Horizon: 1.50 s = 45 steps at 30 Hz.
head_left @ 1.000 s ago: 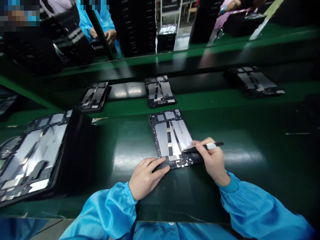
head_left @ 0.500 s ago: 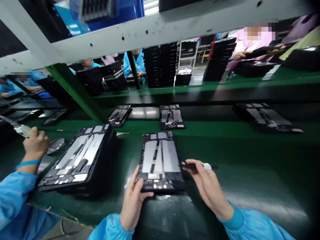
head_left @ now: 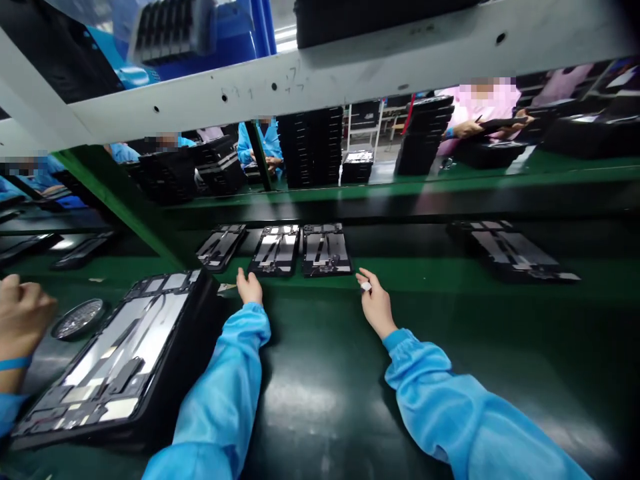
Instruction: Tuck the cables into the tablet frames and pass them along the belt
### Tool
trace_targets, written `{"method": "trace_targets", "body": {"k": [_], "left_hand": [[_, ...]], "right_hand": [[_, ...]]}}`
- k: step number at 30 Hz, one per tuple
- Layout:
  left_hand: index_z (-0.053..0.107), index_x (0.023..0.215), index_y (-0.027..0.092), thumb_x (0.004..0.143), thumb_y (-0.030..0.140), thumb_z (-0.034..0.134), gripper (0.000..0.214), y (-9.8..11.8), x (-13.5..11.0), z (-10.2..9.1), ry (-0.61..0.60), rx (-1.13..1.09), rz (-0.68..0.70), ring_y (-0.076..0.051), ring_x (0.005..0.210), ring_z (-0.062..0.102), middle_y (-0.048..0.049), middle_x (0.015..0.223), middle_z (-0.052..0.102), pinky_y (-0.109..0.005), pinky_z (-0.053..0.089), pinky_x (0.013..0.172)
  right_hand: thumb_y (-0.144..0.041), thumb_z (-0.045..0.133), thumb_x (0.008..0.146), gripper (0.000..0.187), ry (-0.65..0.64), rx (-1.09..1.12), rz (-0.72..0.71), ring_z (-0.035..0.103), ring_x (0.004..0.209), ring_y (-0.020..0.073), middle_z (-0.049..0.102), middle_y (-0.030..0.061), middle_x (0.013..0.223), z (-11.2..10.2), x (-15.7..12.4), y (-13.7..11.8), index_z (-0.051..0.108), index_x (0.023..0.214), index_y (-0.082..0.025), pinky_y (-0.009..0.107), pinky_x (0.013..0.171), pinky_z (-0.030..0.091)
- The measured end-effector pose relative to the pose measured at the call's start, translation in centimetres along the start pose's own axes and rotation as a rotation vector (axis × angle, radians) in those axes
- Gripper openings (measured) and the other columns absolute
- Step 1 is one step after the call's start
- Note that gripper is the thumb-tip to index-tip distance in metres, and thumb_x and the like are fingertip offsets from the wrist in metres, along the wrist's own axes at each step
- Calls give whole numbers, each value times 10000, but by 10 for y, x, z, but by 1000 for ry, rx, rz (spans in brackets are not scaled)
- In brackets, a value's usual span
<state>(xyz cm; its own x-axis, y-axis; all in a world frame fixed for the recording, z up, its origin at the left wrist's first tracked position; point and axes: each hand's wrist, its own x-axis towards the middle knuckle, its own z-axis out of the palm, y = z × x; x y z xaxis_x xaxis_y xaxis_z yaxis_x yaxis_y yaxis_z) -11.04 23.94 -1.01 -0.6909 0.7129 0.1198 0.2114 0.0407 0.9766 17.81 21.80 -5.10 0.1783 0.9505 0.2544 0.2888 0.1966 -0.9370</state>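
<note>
Both hands sit near black tablet frames (head_left: 276, 251), the left hand (head_left: 249, 287) with fingers together, the right hand (head_left: 376, 305) pinching a mostly hidden white tool (head_left: 366, 286), and a co-worker's hand (head_left: 20, 315) is cut off by the picture's edge.

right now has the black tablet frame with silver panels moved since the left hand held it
Yes, forward, away from the person: the black tablet frame now lies out of the left hand, on the far green bench, between a like frame and another.
</note>
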Motion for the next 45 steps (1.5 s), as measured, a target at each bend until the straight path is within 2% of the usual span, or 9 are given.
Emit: {"method": "trace_targets", "body": {"k": [7, 11, 16, 20, 27, 35, 38, 41, 45], "left_hand": [[627, 1211, 162, 899, 305, 614, 344, -7, -42, 58, -331, 258, 273, -281, 1158, 573, -131, 1127, 668, -430, 380, 1071], [520, 1345, 122, 965, 343, 485, 441, -5, -62, 63, -419, 287, 274, -273, 1221, 530, -163, 1221, 606, -407, 396, 1055], [540, 1333, 108, 917, 407, 551, 513, -5, -102, 17, -706, 231, 158, -192, 866, 637, -133, 1083, 595, -334, 556, 771], [501, 1385, 183, 688, 301, 789, 763, -4, -157, -42, -968, 180, 121, -154, 848, 598, -77, 1100, 519, -275, 568, 687], [406, 1450, 298, 931, 233, 532, 538, -5, -235, -106, -1034, 329, 370, -149, 834, 590, -39, 1039, 546, -292, 550, 749], [576, 1237, 210, 936, 384, 582, 348, 10, -244, -102, -921, 549, 916, -223, 911, 600, -82, 1022, 633, -342, 517, 767], [654, 1044, 210, 973, 249, 522, 155, 13, -247, -93, -937, 494, 1064, -174, 788, 596, -50, 894, 655, -288, 486, 698], [666, 967, 215, 974, 222, 525, 141, 15, -246, -86, -971, 371, 929, -154, 799, 616, -34, 882, 682, -270, 487, 730], [667, 981, 212, 950, 281, 578, 116, 14, -242, -86, -992, 279, 694, -164, 816, 636, -33, 878, 694, -276, 505, 737]], "right_hand": [[-120, 581, 879, 390, 2, -45, 11, 638, 1121, 300, 690, 126, 1186, 22, 41, 0, 592, 1265, -168, 453, 1002, 462], [-309, 572, 954, 371, -4, 34, 11, 662, 1049, 242, 692, 98, 1130, 9, 37, -7, 559, 1280, -132, 405, 905, 535], [-397, 652, 835, 593, -23, 133, 89, 678, 946, 211, 665, 180, 1218, -50, -18, -6, 492, 1337, -124, 308, 767, 573], [-304, 820, 667, 767, -279, 165, 122, 653, 953, 212, 607, 142, 1318, -111, -101, -12, 503, 1360, -223, 322, 758, 569], [-314, 765, 749, 543, -276, -69, 170, 647, 818, 204, 657, 36, 910, -160, -185, -19, 618, 1265, -235, 345, 774, 552], [-332, 717, 830, 430, -203, -192, 1, 642, 1054, 283, 675, 88, 1197, -148, -184, -49, 605, 1239, -265, 458, 914, 528], [-194, 598, 912, 318, -386, -220, -197, 654, 1029, 259, 703, 69, 1132, -126, -184, -68, 633, 1216, -281, 428, 889, 542], [-98, 531, 914, 347, -567, -210, -279, 669, 945, 245, 722, 68, 1055, -102, -181, -75, 653, 1193, -265, 402, 814, 563], [-159, 580, 912, 190, -524, -177, -245, 685, 821, 225, 737, 53, 911, -83, -176, -73, 689, 1053, -229, 356, 736, 555]]}}
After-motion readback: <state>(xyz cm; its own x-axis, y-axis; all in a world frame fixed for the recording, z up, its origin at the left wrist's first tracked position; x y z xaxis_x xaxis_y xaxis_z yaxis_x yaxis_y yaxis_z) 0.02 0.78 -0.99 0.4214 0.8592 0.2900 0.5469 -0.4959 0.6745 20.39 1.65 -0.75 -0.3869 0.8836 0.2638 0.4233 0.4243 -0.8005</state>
